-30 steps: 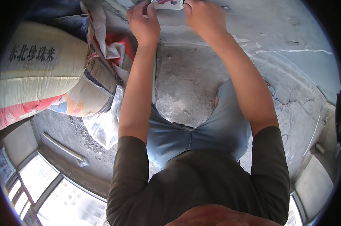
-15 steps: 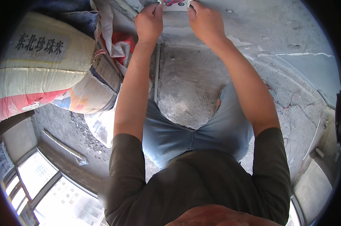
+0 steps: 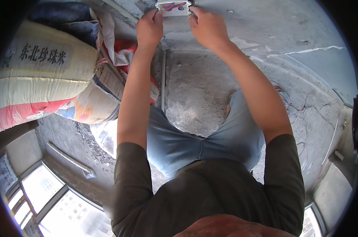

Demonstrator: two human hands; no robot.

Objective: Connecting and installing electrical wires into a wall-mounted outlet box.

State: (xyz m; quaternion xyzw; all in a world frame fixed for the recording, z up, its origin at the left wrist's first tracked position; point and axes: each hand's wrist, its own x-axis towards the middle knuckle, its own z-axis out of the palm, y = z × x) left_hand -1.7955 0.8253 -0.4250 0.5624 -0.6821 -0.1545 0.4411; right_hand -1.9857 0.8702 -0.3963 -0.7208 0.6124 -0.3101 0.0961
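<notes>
A white electrical wall box sits at the top of the head view against the grey wall, with red and blue wires inside it. My left hand is closed at the box's left edge, thumb and fingers pinched together there. At the right edge, my right hand is closed too, its fingertips against the box's side. The backs of both hands hide most of the finger contact. The top of the box lies near the picture's upper limit.
Stacked full woven sacks stand at my left, near a grey-white pipe. Loose coloured wires lie on the rough concrete floor at right. Another pipe lies at lower left, by the windows.
The view has shifted, so the wall box and both hands appear lower and slightly further left, and more of the box shows. Both hands stay at its sides.
</notes>
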